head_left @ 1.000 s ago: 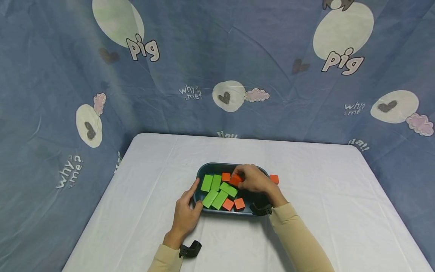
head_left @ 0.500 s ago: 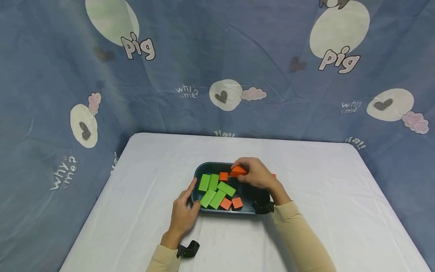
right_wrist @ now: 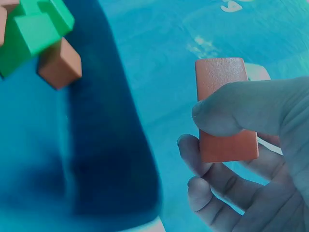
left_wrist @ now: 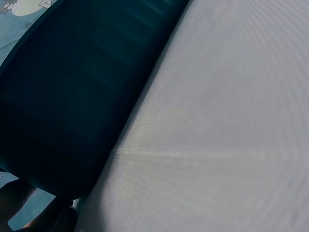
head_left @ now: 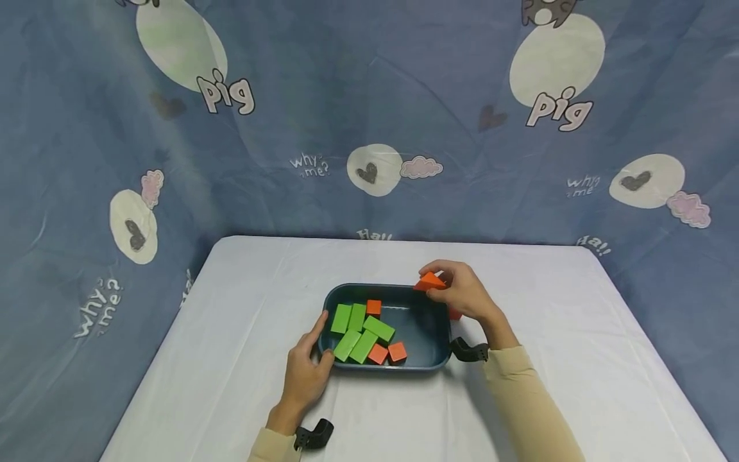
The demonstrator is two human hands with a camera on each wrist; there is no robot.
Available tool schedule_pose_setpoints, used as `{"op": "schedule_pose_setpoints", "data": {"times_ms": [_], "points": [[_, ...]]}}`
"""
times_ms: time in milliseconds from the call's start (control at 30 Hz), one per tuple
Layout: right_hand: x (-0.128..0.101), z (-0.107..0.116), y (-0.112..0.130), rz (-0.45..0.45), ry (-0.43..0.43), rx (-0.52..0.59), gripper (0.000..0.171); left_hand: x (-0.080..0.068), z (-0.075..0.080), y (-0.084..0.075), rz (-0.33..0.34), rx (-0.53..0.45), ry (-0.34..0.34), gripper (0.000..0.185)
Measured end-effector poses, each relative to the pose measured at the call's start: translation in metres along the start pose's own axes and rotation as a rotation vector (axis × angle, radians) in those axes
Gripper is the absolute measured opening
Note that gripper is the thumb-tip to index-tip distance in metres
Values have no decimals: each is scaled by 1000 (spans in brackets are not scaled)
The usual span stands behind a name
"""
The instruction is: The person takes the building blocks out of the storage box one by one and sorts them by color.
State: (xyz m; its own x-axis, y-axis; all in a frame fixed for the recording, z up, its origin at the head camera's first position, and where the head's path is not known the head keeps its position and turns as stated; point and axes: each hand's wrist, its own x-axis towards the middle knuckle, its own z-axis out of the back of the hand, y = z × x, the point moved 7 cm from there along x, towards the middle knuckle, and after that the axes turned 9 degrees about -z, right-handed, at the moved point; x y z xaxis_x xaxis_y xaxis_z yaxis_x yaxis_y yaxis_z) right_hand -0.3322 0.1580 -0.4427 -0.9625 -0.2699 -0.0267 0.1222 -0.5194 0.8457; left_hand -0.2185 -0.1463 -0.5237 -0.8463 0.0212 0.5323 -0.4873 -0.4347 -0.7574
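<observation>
My right hand (head_left: 464, 292) pinches an orange triangular block (head_left: 430, 282) between thumb and fingers, above the far right corner of a dark blue tray (head_left: 421, 367). In the right wrist view the thumb lies across a rectangular face of this triangular block (right_wrist: 227, 147), beyond the tray's end. My left hand (head_left: 303, 375) touches the tray's left end with straight index finger and thumb spread along the rim. Inside the tray lie several green rectangular blocks (head_left: 380, 329) on the left. An orange cube (head_left: 374, 308) sits at the back, and two orange blocks (head_left: 397, 352) near the front wall.
Another orange block (head_left: 455, 314) lies on the white tabletop just right of the tray, partly behind my right hand. A black wrist strap mount (head_left: 469, 350) sits near the tray's right end. A blue printed cloth (head_left: 277, 205) hangs behind and left of the table.
My right hand has lifted the orange triangular block from among the others and carried it right to the tray's far right corner. My left hand stays at the tray's left end.
</observation>
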Motion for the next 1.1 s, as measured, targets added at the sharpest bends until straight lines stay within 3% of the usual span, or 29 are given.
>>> {"op": "schedule_pose_setpoints", "data": {"times_ms": [600,1100], "points": [[-28,51,-47,-69,-162,-74,35,-1,-1,4,81,37,0,76],[-44,63,-89,-142,-200,-165,34,-1,-2,5,68,41,-13,76]]}}
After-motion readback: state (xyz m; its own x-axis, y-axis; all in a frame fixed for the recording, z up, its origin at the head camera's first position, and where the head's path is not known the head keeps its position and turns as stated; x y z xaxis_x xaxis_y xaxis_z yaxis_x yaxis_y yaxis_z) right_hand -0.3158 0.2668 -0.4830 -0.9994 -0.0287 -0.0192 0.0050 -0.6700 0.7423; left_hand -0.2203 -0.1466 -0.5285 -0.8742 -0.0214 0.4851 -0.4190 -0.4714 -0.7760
